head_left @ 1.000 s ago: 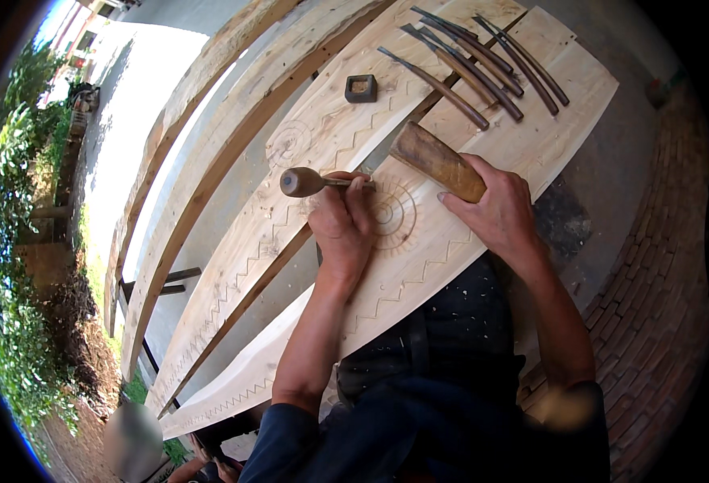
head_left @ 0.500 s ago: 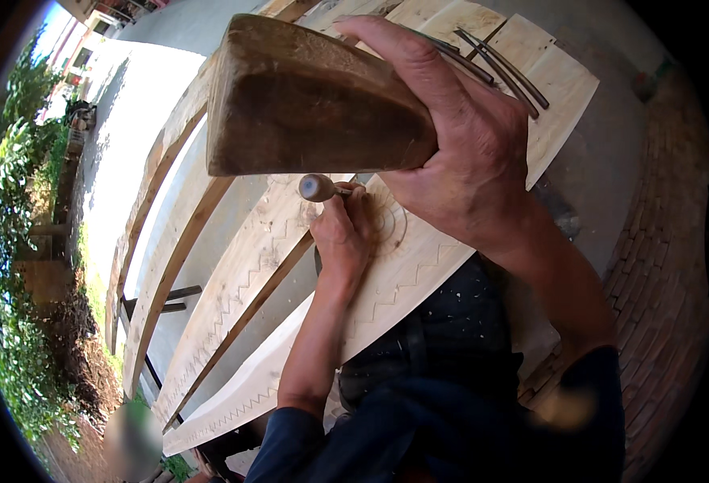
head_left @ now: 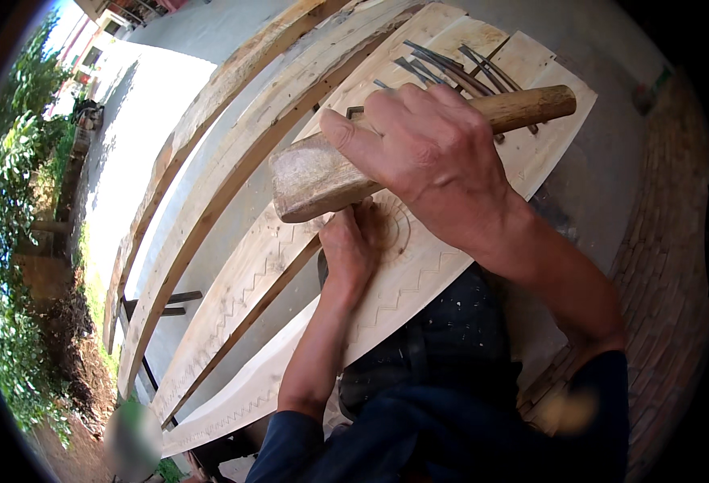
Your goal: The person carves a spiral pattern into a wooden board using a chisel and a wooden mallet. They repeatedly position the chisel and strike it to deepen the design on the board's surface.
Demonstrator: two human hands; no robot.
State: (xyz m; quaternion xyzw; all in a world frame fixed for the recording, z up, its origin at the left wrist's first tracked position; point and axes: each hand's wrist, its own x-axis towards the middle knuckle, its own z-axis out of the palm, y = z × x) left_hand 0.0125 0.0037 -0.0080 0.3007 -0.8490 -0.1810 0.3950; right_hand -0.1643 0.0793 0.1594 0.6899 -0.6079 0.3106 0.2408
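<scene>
Wrapping around a wooden mallet [head_left: 310,185], the right hand [head_left: 443,149] is clamped where head meets handle, the head angled to the lower left and the handle jutting out to the right. Beneath the mallet head, the left hand [head_left: 346,249] sits with its fingers curled; their tips are covered, so whether they grip anything cannot be told. It rests at a carved ring pattern [head_left: 395,233] on the nearest plank [head_left: 419,258], which also bears a zigzag line. Dark trousers [head_left: 467,322] flecked with chips show below its edge.

Across a gap lies a second plank [head_left: 242,266], zigzagged too. Farther up, the right hand and mallet partly block slim metal-tipped tools [head_left: 467,79] and a small dark square block [head_left: 355,111].

Beyond stand two long curved beams [head_left: 234,173] near a dark support [head_left: 181,296]. Grey floor [head_left: 580,185] meets brick paving [head_left: 660,266] at right; sunlit ground [head_left: 153,88] and leafy plants [head_left: 16,241] fill the left.
</scene>
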